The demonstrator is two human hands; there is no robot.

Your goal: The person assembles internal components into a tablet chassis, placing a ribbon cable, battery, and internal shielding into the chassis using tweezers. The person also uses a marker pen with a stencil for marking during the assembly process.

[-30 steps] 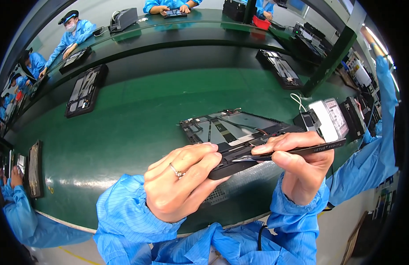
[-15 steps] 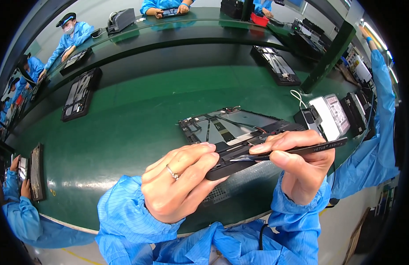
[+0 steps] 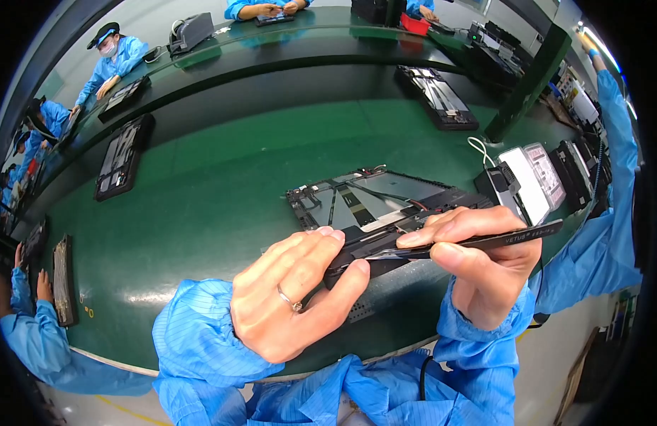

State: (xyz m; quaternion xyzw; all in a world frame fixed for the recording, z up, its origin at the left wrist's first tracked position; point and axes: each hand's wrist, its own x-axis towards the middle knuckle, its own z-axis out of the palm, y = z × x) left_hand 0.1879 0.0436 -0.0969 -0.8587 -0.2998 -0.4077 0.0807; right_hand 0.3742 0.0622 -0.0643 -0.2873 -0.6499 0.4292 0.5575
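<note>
Head camera: the left hand (image 3: pixel 293 295) holds the near left corner of an open flat device (image 3: pixel 375 220), thumb at its near edge and fingertips on top. The right hand (image 3: pixel 478 259) pinches black tweezers (image 3: pixel 517 237) between thumb and forefinger, their shiny tips at the device's near edge, just beside the left thumb. The device sits before the person at the near part of the green desk (image 3: pixel 222 177), its far edge turned away; the hands cover its near side, so whether that edge is lifted or resting is hard to tell.

Leftward, a wide stretch of green surface runs to a second open unit (image 3: pixel 125 156) and a worn panel (image 3: pixel 63 280) near the desk's left edge. Room is tighter on the right: a white tray (image 3: pixel 524 184) stands near the device's right end, with black frames (image 3: pixel 576 177) beyond. Farther off, another open unit (image 3: pixel 436 97) lies near a green post (image 3: pixel 527 85). The desk's near edge curves by the person's blue sleeves (image 3: pixel 197 334).
</note>
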